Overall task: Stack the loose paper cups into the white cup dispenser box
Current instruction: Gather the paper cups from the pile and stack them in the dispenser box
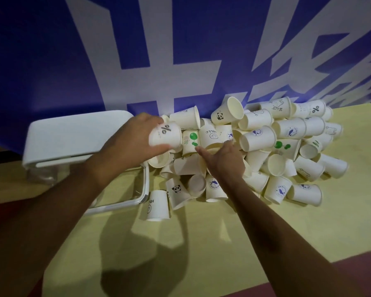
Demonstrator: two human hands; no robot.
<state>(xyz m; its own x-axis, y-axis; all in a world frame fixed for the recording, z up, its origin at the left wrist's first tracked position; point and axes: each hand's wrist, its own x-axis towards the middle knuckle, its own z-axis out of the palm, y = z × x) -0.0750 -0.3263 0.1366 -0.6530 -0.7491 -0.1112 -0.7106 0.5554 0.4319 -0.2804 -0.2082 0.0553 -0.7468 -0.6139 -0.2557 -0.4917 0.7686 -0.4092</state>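
A big heap of loose white paper cups (257, 142) with small printed motifs lies against the blue wall on the yellow table. My left hand (131, 140) grips one cup marked with a percent sign (166, 136), held on its side above the heap's left end. My right hand (221, 157) reaches into the middle of the heap, fingers curled on the rim of a cup (212, 146) there. The white cup dispenser box (73, 136) lies on the table left of the heap, its open frame (145, 185) facing the cups.
The blue wall with large white characters (159, 50) stands right behind the heap and box. A lone "HELLO" cup (157, 205) stands at the heap's near edge. The yellow table (223, 243) extends toward me, with a red floor strip beyond its front edge.
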